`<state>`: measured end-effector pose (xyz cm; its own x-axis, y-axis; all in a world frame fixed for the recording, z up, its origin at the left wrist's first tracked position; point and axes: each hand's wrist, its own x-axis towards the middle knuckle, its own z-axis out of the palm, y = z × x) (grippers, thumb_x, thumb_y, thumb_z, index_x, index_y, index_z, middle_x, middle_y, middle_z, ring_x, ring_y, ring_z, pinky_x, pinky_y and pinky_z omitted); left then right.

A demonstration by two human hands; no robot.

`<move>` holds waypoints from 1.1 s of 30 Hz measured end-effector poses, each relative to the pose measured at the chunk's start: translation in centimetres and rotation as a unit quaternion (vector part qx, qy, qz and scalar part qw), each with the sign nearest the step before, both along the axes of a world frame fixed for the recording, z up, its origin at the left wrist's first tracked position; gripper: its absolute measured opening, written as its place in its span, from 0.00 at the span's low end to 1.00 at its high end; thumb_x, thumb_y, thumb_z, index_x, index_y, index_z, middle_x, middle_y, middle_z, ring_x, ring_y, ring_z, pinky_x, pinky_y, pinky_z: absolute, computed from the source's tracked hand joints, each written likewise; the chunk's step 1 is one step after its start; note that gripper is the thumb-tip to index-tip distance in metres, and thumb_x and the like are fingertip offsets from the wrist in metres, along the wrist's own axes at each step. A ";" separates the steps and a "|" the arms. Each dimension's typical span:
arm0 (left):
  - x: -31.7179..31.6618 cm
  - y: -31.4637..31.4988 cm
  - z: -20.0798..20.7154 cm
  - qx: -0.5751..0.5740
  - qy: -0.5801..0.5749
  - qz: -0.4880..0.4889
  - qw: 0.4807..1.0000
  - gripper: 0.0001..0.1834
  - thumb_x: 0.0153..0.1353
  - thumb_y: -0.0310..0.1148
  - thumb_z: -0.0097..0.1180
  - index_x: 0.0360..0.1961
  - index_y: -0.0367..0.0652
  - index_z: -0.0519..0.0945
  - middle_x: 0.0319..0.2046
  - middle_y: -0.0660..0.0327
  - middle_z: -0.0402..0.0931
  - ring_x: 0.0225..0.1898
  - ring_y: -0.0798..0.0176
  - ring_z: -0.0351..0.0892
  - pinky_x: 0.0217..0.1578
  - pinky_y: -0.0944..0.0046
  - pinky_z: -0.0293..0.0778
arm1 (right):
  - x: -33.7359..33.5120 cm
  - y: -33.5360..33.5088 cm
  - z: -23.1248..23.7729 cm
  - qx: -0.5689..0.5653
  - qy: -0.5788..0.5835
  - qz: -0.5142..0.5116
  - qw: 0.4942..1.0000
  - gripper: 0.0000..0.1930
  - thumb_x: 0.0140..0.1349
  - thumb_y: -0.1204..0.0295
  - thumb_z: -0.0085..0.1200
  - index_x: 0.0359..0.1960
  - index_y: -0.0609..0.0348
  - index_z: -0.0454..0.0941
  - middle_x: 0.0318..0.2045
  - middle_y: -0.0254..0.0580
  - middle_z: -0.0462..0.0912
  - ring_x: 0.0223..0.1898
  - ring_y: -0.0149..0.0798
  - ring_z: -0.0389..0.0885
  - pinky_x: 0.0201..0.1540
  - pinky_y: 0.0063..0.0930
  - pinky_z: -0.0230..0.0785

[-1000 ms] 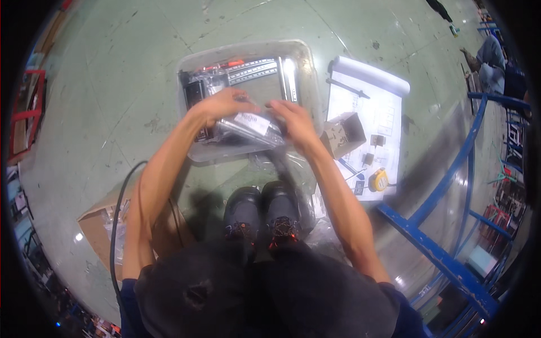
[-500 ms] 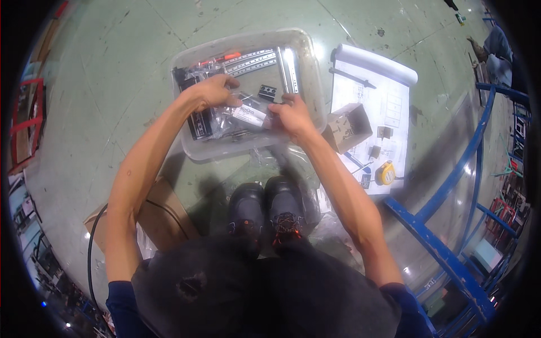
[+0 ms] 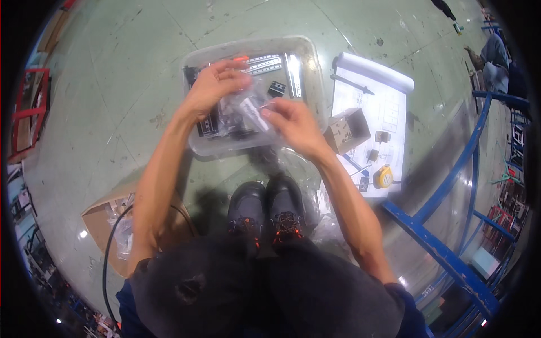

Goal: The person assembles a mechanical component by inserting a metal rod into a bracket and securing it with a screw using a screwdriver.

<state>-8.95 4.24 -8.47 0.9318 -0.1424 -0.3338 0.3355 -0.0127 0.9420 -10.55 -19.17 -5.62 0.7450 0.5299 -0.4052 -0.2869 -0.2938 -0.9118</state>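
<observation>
A clear plastic bin of metal rails and black parts sits on the floor in front of my feet. Both hands hover over it. My left hand and my right hand each grip a side of a small clear plastic bag with small parts inside, held just above the bin's contents. The fingers of each hand pinch the bag's edges.
A large paper drawing lies right of the bin with a small open cardboard box, a yellow tape measure and small parts on it. A blue metal frame stands at right. Flattened cardboard lies at left. Another person sits far right.
Both hands have lifted a little with the bag and spread apart along it. The view has tilted so the bin sits lower in the frame.
</observation>
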 end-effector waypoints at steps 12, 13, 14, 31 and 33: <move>-7.7 -6.5 1.7 -0.250 0.027 0.116 0.961 0.20 0.71 0.38 0.51 0.58 0.38 0.71 0.47 0.61 0.79 0.45 0.70 0.80 0.46 0.68 0.77 | -2.3 -2.5 4.9 0.139 0.091 -0.172 0.971 0.22 0.65 0.63 0.58 0.56 0.60 0.71 0.41 0.36 0.81 0.36 0.27 0.80 0.39 0.21 0.72; -8.2 -6.5 1.6 -0.256 0.042 0.095 0.961 0.19 0.69 0.34 0.54 0.57 0.37 0.71 0.47 0.61 0.80 0.45 0.72 0.81 0.44 0.71 0.79 | -2.1 -2.8 4.9 0.136 0.093 -0.176 0.970 0.22 0.65 0.63 0.58 0.56 0.60 0.71 0.41 0.36 0.81 0.36 0.27 0.80 0.39 0.21 0.72; -8.5 -6.6 1.6 -0.242 0.052 0.082 0.965 0.18 0.70 0.36 0.53 0.56 0.37 0.71 0.45 0.60 0.80 0.43 0.72 0.81 0.43 0.71 0.80 | -1.5 -3.0 4.8 0.081 0.019 -0.101 0.991 0.22 0.65 0.64 0.59 0.56 0.61 0.72 0.40 0.35 0.81 0.35 0.26 0.79 0.37 0.22 0.71; -9.7 -7.0 -0.7 -0.118 0.124 -0.092 0.981 0.16 0.72 0.43 0.49 0.43 0.38 0.78 0.35 0.64 0.81 0.37 0.77 0.77 0.34 0.75 0.74 | -1.0 -2.6 0.8 -0.123 -0.100 0.300 0.941 0.23 0.67 0.53 0.52 0.34 0.66 0.80 0.19 0.53 0.75 0.22 0.48 0.73 0.30 0.40 0.65; -9.3 -6.8 -1.6 -0.084 0.104 -0.079 0.988 0.22 0.71 0.47 0.49 0.45 0.34 0.78 0.38 0.58 0.80 0.40 0.72 0.77 0.40 0.68 0.73 | -0.7 -2.2 1.0 -0.095 -0.071 0.280 0.953 0.23 0.67 0.54 0.52 0.34 0.66 0.80 0.19 0.55 0.75 0.22 0.49 0.72 0.29 0.41 0.65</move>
